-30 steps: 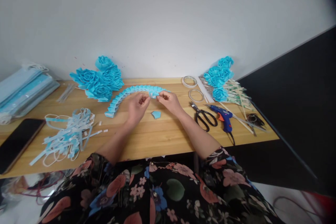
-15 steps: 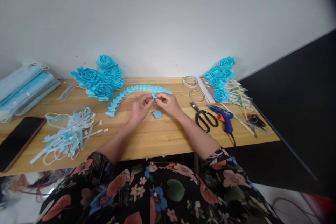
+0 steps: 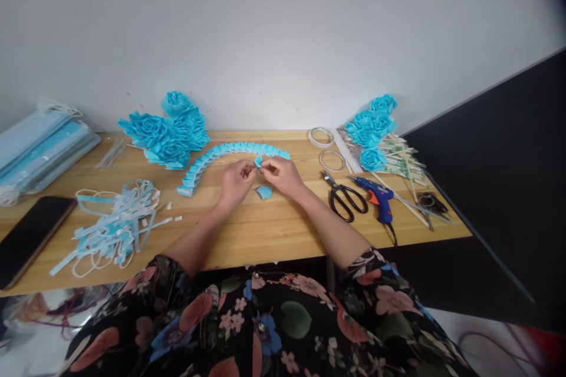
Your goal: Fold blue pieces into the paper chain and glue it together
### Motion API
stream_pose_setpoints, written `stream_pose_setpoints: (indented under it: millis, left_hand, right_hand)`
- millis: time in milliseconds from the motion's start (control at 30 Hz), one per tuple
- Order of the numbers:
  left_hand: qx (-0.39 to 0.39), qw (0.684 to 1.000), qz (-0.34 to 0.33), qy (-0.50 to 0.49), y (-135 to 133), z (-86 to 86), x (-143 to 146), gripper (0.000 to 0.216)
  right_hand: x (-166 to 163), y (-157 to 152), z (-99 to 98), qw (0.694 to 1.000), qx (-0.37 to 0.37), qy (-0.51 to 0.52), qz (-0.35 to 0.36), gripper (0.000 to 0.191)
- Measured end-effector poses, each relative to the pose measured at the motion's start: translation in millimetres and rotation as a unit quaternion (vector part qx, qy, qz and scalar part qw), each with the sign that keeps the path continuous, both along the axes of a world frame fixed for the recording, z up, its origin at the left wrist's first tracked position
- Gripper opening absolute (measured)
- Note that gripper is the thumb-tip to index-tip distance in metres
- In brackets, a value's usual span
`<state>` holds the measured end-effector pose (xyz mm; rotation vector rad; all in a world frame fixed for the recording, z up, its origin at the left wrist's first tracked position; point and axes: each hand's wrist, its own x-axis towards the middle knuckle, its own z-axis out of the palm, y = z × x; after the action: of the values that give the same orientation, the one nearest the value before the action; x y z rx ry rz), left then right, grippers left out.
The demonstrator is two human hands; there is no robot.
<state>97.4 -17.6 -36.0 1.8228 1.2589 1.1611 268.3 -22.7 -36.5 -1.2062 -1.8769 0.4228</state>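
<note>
The grip of the left hand pinches the near left edge of a small blue piece; the grip of the right hand pinches its right side. The piece is raised between the fingertips, in front of the arc. One second earlier it was broader and paler between hands set farther apart; the fingertips have since drawn together and it now shows a narrow, pointed form. This change suggests a fold being pressed in.

On the counter, from left to right: a phone; a tangled heap of strips; a cluster of blue flowers; the arc of folded pieces, curving behind both hands; a loose blue piece, lying just below the fingertips; scissors; and a glue gun. These lie essentially as before, so the change is confined to the held piece.
</note>
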Motion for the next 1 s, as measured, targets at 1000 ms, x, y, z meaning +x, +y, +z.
stream_pose_setpoints:
  millis: [1000]
  left_hand:
    - [-0.035, 0.999, -0.005, -0.023, 0.9, -2.3, -0.9, 0.015]
  right_hand:
    - [0.6, -2.4, 4.0, 1.0, -0.027, 0.006, 0.001, 0.01]
